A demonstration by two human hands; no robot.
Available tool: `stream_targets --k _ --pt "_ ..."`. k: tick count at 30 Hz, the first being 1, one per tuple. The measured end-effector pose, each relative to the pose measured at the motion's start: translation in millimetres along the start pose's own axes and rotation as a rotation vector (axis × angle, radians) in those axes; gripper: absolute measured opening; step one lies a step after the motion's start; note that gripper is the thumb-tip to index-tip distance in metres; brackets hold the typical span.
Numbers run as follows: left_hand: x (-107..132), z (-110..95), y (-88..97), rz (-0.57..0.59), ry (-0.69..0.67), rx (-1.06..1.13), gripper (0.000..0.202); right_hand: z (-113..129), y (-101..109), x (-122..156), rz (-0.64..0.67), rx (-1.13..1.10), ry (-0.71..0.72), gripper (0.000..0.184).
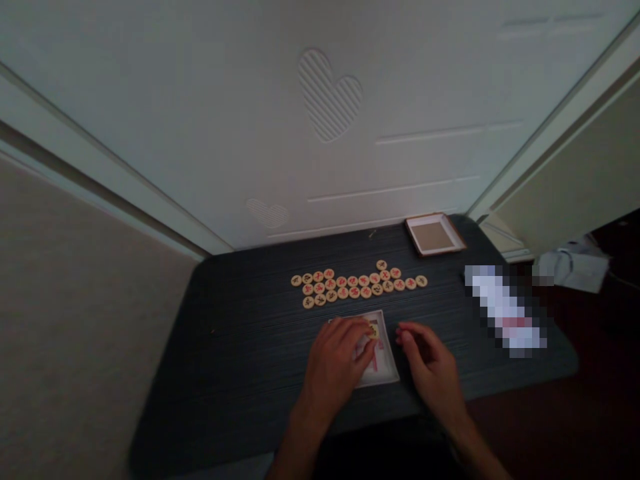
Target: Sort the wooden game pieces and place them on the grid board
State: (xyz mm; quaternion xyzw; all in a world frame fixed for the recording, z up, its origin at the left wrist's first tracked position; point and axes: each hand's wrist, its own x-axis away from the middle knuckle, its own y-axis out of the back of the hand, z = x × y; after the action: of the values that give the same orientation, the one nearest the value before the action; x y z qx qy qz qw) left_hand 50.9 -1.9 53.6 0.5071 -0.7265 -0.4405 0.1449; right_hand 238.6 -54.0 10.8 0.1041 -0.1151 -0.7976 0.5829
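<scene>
My left hand [336,353] is above a shallow white box [387,367], its thumb and fingers pinching a round, pale Chinese chess piece [373,330]. Pink and white printed matter shows inside the box, partly hidden by that hand. Just right of the box, my right hand [433,367] is closed with its fingers curled and the thumb against them; whatever they may hold is hidden. Beyond the box, several Chinese chess pieces [354,292] with red or black characters lie flat in close, uneven rows.
A square box lid [433,235] with a brown rim lies at the table's back right. A blurred-out white and red item [505,310] rests near the right edge. The dark table [240,373] stands against a white panel with embossed hearts [330,97].
</scene>
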Motion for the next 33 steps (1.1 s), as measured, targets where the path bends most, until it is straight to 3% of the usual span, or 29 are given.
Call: stream_targets --k 7,25,33 --pt "-15 0 -5.5 0.036 -0.039 -0.101 0.010 3 -4 -2 0.039 0.165 0.227 0.030" --pt "-16 2 -14.5 0.097 -0.083 -0.187 0.013 4 -6 -2 0.098 0.184 0.250 0.028" --pt "-17 4 -15.7 0.010 -0.032 -0.189 0.004 4 -6 -2 0.097 0.183 0.268 0.028"
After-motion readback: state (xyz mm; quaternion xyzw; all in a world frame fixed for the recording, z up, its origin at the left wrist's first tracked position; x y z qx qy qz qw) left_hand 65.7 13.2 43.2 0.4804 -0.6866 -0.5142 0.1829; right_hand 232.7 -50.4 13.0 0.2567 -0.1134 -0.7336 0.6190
